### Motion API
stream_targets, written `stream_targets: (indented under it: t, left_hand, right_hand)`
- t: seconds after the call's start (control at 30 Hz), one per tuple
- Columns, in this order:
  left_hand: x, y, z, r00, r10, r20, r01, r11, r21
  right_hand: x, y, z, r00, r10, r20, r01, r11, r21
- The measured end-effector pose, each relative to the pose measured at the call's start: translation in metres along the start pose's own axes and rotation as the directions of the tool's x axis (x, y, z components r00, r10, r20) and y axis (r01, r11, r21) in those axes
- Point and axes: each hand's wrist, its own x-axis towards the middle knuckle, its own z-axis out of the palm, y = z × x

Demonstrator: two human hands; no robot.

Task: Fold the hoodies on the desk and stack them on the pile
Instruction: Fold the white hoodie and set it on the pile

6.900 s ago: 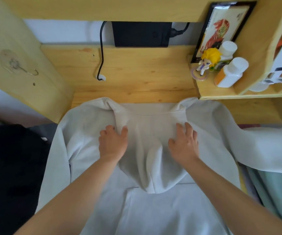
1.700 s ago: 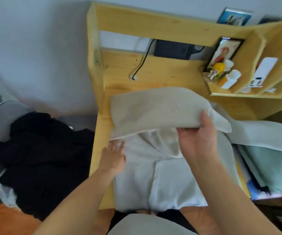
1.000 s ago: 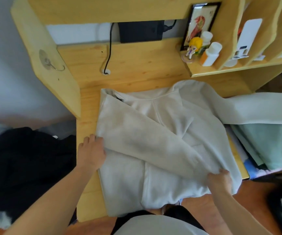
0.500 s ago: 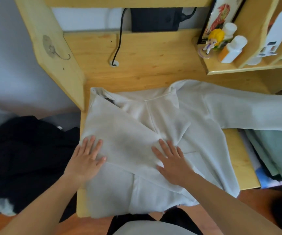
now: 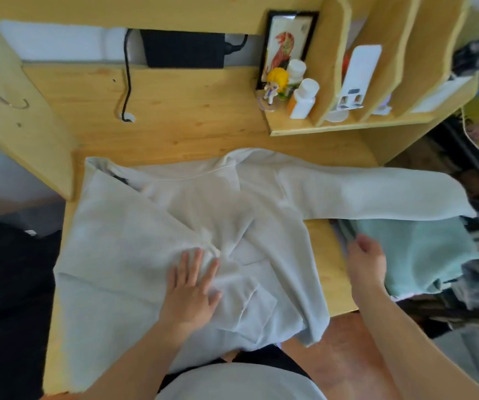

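A pale grey hoodie (image 5: 151,226) lies spread on the wooden desk (image 5: 192,125). Its left sleeve is folded diagonally across the body. The right sleeve (image 5: 376,194) stretches out to the right, over a folded teal garment (image 5: 422,255) that tops the pile beside the desk. My left hand (image 5: 192,287) presses flat on the folded sleeve near the hoodie's middle, fingers straight and spread. My right hand (image 5: 366,262) is off the hoodie, over the desk's right edge and next to the teal garment, below the outstretched sleeve. It holds nothing.
Black clothes (image 5: 7,278) lie heaped left of the desk. A shelf unit (image 5: 347,127) at back right holds white bottles (image 5: 303,99), a small figurine (image 5: 275,85) and a framed picture (image 5: 287,41). A black adapter (image 5: 183,50) and a cable (image 5: 127,90) sit at the back.
My left hand slid from the hoodie's left edge to its middle. My right hand left the hoodie and moved right, to the desk edge by the teal garment.
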Motion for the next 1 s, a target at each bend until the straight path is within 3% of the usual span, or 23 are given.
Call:
stream_targets:
  t: [0.07,0.13,0.2,0.3,0.37,0.47,0.53,0.6,0.63,0.7,0.73,0.8,0.87,0.93,1.0]
  left_hand:
    - [0.005,0.001,0.008,1.0,-0.011,-0.002,0.012,0.999,0.036]
    - [0.009,0.008,0.005,0.999,-0.046,0.007,0.045,0.998,0.039]
    - [0.014,0.024,-0.001,0.99,-0.138,-0.027,0.139,0.99,0.031]
    - [0.018,0.06,-0.013,0.95,-0.308,-0.056,0.309,0.951,0.009]
    - [0.019,0.095,-0.021,0.906,-0.418,-0.069,0.417,0.908,-0.025]
    - [0.017,0.143,-0.019,0.869,-0.489,0.074,0.494,0.866,-0.08]
    - [0.016,0.149,-0.009,0.872,-0.472,0.131,0.49,0.847,-0.207]
    - [0.011,0.147,-0.014,0.885,-0.457,0.092,0.459,0.819,-0.344]
    - [0.007,0.145,-0.023,0.878,-0.473,0.075,0.444,0.744,-0.499]
    - [-0.007,0.143,-0.05,0.826,-0.559,0.071,0.338,0.391,-0.856]
    - [-0.014,0.142,-0.065,0.802,-0.585,0.121,0.274,0.181,-0.944]
    - [-0.029,0.131,-0.092,0.814,-0.534,0.229,0.131,-0.216,-0.968]
    - [-0.047,0.118,-0.119,0.86,-0.451,0.239,0.014,-0.448,-0.894]
    - [-0.063,0.107,-0.142,0.877,-0.43,0.214,-0.052,-0.528,-0.848]
    - [-0.073,0.091,-0.156,0.888,-0.416,0.197,-0.076,-0.555,-0.829]
  right_hand:
    - [0.045,-0.007,-0.045,0.992,0.044,-0.117,-0.035,0.997,0.073]
    - [0.091,-0.013,-0.074,0.985,0.13,-0.114,-0.112,0.982,0.151]
    - [0.127,-0.02,-0.088,0.972,0.234,0.023,-0.229,0.922,0.312]
    - [0.171,-0.029,-0.099,0.909,0.358,0.214,-0.412,0.688,0.597]
    - [0.191,-0.035,-0.107,0.884,0.356,0.303,-0.461,0.555,0.692]
    - [0.212,-0.045,-0.123,0.85,0.323,0.417,-0.519,0.377,0.767]
    - [0.216,-0.059,-0.132,0.848,0.306,0.434,-0.526,0.373,0.764]
    - [0.211,-0.075,-0.135,0.874,0.224,0.431,-0.485,0.428,0.762]
    - [0.206,-0.085,-0.132,0.892,0.164,0.422,-0.447,0.461,0.766]
    - [0.188,-0.106,-0.121,0.921,0.015,0.39,-0.337,0.534,0.775]
    - [0.173,-0.118,-0.114,0.922,-0.065,0.382,-0.276,0.58,0.766]
    - [0.128,-0.139,-0.096,0.902,-0.205,0.379,-0.132,0.706,0.696]
    - [0.07,-0.149,-0.07,0.847,-0.374,0.378,0.099,0.809,0.579]
    - [0.003,-0.147,-0.033,0.675,-0.583,0.452,0.313,0.781,0.54]
    - [-0.06,-0.134,0.008,0.364,-0.698,0.617,0.55,0.695,0.463]
